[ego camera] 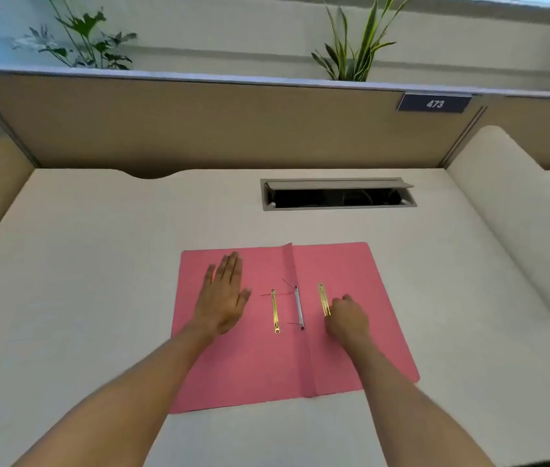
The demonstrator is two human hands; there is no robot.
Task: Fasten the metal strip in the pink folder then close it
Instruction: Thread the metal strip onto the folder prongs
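Observation:
The pink folder (344,271) lies open and flat on the desk. Along its centre crease sits a white fastener bar (299,308) with thin prongs sticking up and out. One gold metal strip (275,311) lies on the left flap beside the crease. A second gold metal strip (323,298) lies on the right flap. My left hand (223,294) rests flat, fingers spread, on the left flap. My right hand (347,318) has its fingers curled, with the fingertips touching the near end of the right strip.
The cream desk (98,281) is bounded by tan partition walls. An open cable slot (337,197) sits in the desk beyond the folder. A rounded white divider (509,210) rises on the right. Plants (354,45) stand behind the partition.

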